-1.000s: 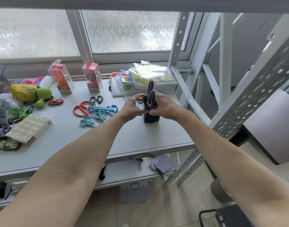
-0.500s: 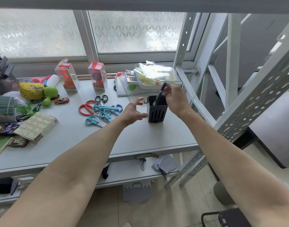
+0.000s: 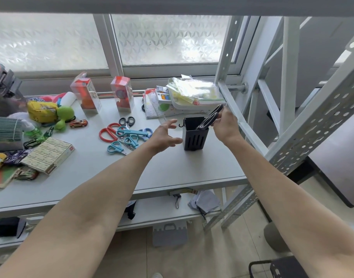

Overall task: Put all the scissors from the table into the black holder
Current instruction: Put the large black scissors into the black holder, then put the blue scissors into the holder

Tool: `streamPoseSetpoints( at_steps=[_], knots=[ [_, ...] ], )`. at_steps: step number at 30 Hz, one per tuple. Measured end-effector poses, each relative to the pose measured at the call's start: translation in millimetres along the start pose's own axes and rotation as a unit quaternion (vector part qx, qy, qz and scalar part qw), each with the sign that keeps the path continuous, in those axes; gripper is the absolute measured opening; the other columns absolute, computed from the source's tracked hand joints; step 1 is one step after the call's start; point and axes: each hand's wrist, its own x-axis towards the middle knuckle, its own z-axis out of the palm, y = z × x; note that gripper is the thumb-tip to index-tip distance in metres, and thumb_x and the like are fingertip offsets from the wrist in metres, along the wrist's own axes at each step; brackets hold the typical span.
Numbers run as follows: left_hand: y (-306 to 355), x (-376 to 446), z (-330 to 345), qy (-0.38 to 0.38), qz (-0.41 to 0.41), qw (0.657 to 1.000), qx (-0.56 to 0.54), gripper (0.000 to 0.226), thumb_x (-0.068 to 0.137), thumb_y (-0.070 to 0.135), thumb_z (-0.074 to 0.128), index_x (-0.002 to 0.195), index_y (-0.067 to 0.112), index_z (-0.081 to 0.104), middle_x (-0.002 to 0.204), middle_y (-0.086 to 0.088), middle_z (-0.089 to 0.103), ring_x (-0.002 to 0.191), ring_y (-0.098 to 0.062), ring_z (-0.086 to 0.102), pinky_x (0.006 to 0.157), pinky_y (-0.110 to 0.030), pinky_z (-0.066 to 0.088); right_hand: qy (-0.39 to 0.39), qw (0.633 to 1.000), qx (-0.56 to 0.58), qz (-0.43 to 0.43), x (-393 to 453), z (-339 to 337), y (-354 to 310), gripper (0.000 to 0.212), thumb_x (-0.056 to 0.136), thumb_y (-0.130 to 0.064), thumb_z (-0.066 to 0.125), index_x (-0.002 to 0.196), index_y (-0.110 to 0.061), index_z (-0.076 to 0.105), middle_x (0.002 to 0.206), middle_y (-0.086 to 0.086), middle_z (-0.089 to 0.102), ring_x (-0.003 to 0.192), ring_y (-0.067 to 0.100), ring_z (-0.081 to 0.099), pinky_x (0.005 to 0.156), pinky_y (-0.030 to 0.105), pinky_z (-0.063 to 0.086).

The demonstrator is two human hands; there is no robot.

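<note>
Rt hand (image 3: 225,125) pinching handles of black scissors (image 3: 210,117), tilted, blades down inside black holder (image 3: 194,137). Holder upright on table (image 3: 172,173), near rt edge. Lt hand (image 3: 164,136) just beside holder's lt side, fingers spread and loosely curved, holding nothing; contact w/ holder not evident. Left of that, pile on table: red scissors (image 3: 107,132), small black pair (image 3: 127,121), several blue pairs (image 3: 132,135), overlapping. One blue pair (image 3: 117,147) at pile's near edge. Further lt: flat box (image 3: 48,155), toy car (image 3: 78,123), green toy (image 3: 64,115). Clear bag (image 3: 194,91) behind holder.
</note>
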Motion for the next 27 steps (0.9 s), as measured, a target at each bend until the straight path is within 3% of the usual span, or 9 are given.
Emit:
streamPoseSetpoints(
  at_steps=[3, 7, 12, 15, 18, 20, 23, 25, 27],
  knots=[
    [5.3, 1.2, 5.1, -0.005, 0.004, 1.0, -0.003, 0.082, 0.079, 0.009, 0.076, 0.149, 0.019, 0.034, 0.144, -0.011, 0.045, 0.107, -0.033, 0.064, 0.072, -0.026, 0.058, -0.005, 1.0, -0.003, 0.009, -1.8, -2.1, 3.0, 0.025, 0.088, 0.011, 0.05, 0.107, -0.004, 0.054, 0.097, 0.014, 0.064, 0.09, 0.029, 0.06, 0.083, 0.038, 0.052],
    [10.4, 2.9, 10.0, -0.012, 0.008, 1.0, -0.004, 0.083, 0.079, 0.009, 0.077, 0.149, 0.02, 0.035, 0.145, -0.012, 0.044, 0.107, -0.033, 0.064, 0.074, -0.029, 0.059, -0.033, 0.997, 0.069, 0.033, 1.2, -2.8, 7.2, 0.033, 0.087, 0.014, 0.047, 0.108, -0.01, 0.056, 0.098, 0.008, 0.066, 0.095, 0.029, 0.066, 0.086, 0.043, 0.056],
    [12.0, 0.5, 11.8, -0.015, 0.003, 1.0, -0.011, 0.082, 0.079, 0.008, 0.076, 0.148, 0.021, 0.034, 0.145, -0.012, 0.044, 0.108, -0.035, 0.064, 0.081, -0.036, 0.06, -0.027, 0.991, 0.123, 0.047, 0.2, -4.5, 17.2, 0.042, 0.09, 0.017, 0.033, 0.103, -0.009, 0.063, 0.094, 0.008, 0.069, 0.083, 0.022, 0.065, 0.062, 0.021, 0.051],
    [9.9, -1.4, 11.3, -0.015, 0.002, 1.0, -0.011, 0.081, 0.079, 0.008, 0.076, 0.148, 0.02, 0.035, 0.144, -0.011, 0.045, 0.107, -0.034, 0.065, 0.081, -0.037, 0.06, -0.006, 0.988, 0.138, 0.066, 2.7, -3.4, 24.4, 0.045, 0.094, 0.013, 0.03, 0.125, -0.003, 0.059, 0.104, 0.011, 0.068, 0.086, 0.024, 0.068, 0.066, 0.022, 0.053],
    [7.5, -3.8, 9.6, -0.001, 0.001, 1.0, -0.001, 0.08, 0.08, 0.01, 0.076, 0.148, 0.019, 0.036, 0.141, -0.01, 0.048, 0.105, -0.034, 0.065, 0.074, -0.03, 0.06, 0.051, 0.983, 0.153, 0.086, 6.6, -5.4, 26.6, 0.04, 0.099, 0.004, 0.034, 0.131, -0.004, 0.055, 0.108, 0.013, 0.067, 0.088, 0.023, 0.068, 0.078, 0.033, 0.058],
    [4.2, -7.6, 5.5, 0.025, 0.011, 1.0, 0.012, 0.073, 0.082, 0.011, 0.074, 0.146, 0.016, 0.04, 0.135, -0.01, 0.052, 0.099, -0.034, 0.067, 0.073, -0.03, 0.06, 0.149, 0.981, 0.119, 0.047, 8.8, -11.3, 19.2, 0.034, 0.099, -0.002, 0.038, 0.127, -0.006, 0.058, 0.109, 0.011, 0.067, 0.096, 0.025, 0.067, 0.087, 0.036, 0.056],
    [-6.6, -18.6, -8.0, 0.088, 0.012, 0.996, 0.021, 0.049, 0.087, 0.012, 0.066, 0.134, 0.01, 0.052, 0.118, -0.014, 0.063, 0.076, -0.028, 0.067, 0.066, -0.031, 0.059, 0.26, 0.96, 0.076, -0.068, 4.2, -22.3, -12.9, 0.028, 0.095, -0.005, 0.045, 0.117, -0.007, 0.062, 0.106, 0.007, 0.065, 0.092, 0.019, 0.063, 0.085, 0.024, 0.051],
    [-20.1, -27.9, -22.3, 0.157, -0.005, 0.987, 0.029, 0.034, 0.089, 0.011, 0.063, 0.122, 0.008, 0.06, 0.106, -0.017, 0.067, 0.068, -0.023, 0.063, 0.061, -0.032, 0.056, 0.266, 0.95, 0.077, -0.148, -2.9, -18.7, -39.8, 0.024, 0.095, -0.006, 0.047, 0.113, -0.007, 0.062, 0.1, 0.006, 0.064, 0.082, 0.015, 0.059, 0.083, 0.008, 0.043],
    [-37.3, -39.3, -39.4, 0.241, -0.032, 0.969, 0.048, 0.025, 0.089, 0.01, 0.061, 0.113, 0.008, 0.064, 0.098, -0.015, 0.068, 0.074, -0.025, 0.063, 0.071, -0.039, 0.058, 0.217, 0.95, 0.08, -0.211, -10.6, 2.2, -62.2, 0.022, 0.096, -0.008, 0.048, 0.112, -0.008, 0.063, 0.098, 0.004, 0.065, 0.074, 0.012, 0.058, 0.077, 0.011, 0.046]
  ],
)
